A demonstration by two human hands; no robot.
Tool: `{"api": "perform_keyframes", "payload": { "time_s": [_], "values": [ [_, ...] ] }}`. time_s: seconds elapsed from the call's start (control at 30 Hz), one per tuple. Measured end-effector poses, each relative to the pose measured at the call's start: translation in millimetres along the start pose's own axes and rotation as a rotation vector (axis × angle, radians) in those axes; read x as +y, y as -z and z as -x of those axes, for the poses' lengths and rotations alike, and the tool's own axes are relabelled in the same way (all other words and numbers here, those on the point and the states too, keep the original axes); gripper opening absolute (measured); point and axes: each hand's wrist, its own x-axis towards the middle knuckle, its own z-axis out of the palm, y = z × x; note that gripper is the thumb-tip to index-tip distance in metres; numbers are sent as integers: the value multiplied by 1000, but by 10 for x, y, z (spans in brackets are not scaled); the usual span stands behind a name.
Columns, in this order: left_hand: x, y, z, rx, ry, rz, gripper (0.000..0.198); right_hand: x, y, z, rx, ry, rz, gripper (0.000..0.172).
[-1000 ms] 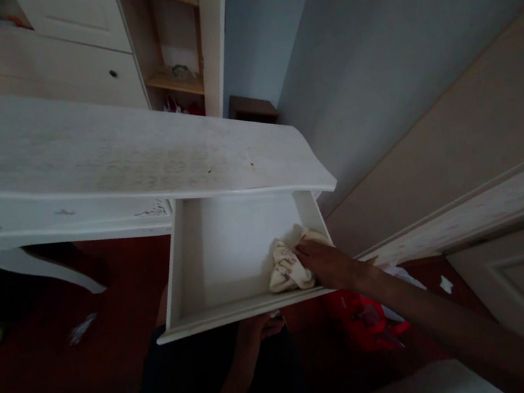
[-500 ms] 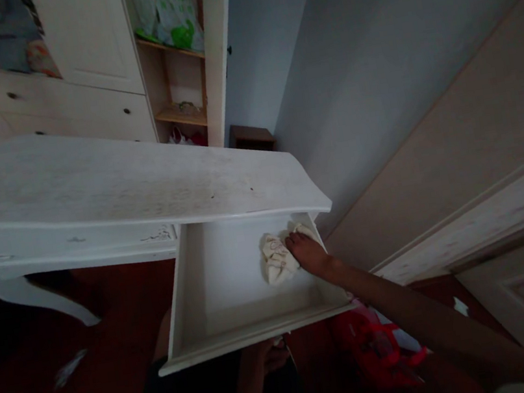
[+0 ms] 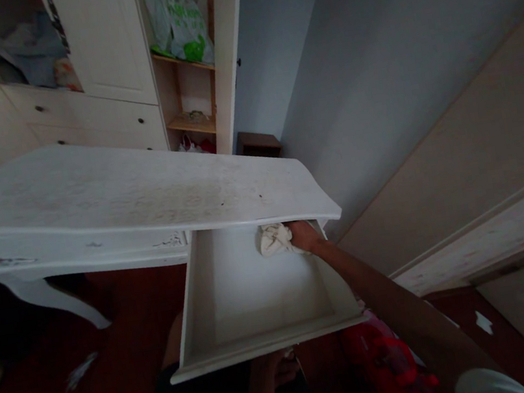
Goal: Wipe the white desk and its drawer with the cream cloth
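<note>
A white drawer (image 3: pixel 239 305) is pulled out from under the top of a white table (image 3: pixel 107 187). Inside it, at the back right, lies a crumpled cream cloth (image 3: pixel 274 239). My right hand (image 3: pixel 305 236) is closed on this cloth and presses it to the drawer bottom, close to the right wall; its fingertips are partly hidden by the cloth and the tabletop's edge. Below the drawer front, in shadow, my left hand (image 3: pixel 282 367) has its fingers curled. Something small and pale shows at its top, too dark to name.
Behind the table stands a white wardrobe (image 3: pixel 108 55) with plastic bags (image 3: pixel 187 27) on an open shelf. A red bag (image 3: pixel 389 355) is on the floor below the drawer's right side. A wall (image 3: pixel 415 167) runs along the right.
My right hand has pushed the cloth deeper into the drawer, toward the tabletop's edge. My left hand stays below the drawer front. The view has shifted slightly.
</note>
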Motion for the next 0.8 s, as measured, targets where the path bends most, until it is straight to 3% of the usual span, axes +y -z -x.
{"api": "perform_keyframes", "payload": {
  "time_s": [0.3, 0.43, 0.63, 0.8],
  "values": [
    [-111, -11, -104, 68, 28, 20, 48, -157, -154, -73, 47, 121, -75, 39],
    [-29, -51, -54, 64, 103, -23, 40, -476, -237, -204, 48, 228, -119, 43],
    [17, -70, 115, 58, -6, -8, 38, -1017, -285, -396, 53, 265, -123, 60],
    [-14, -62, 73, 29, -5, 9, 41, -1394, -324, -506, 27, 366, -125, 49]
  ]
}}
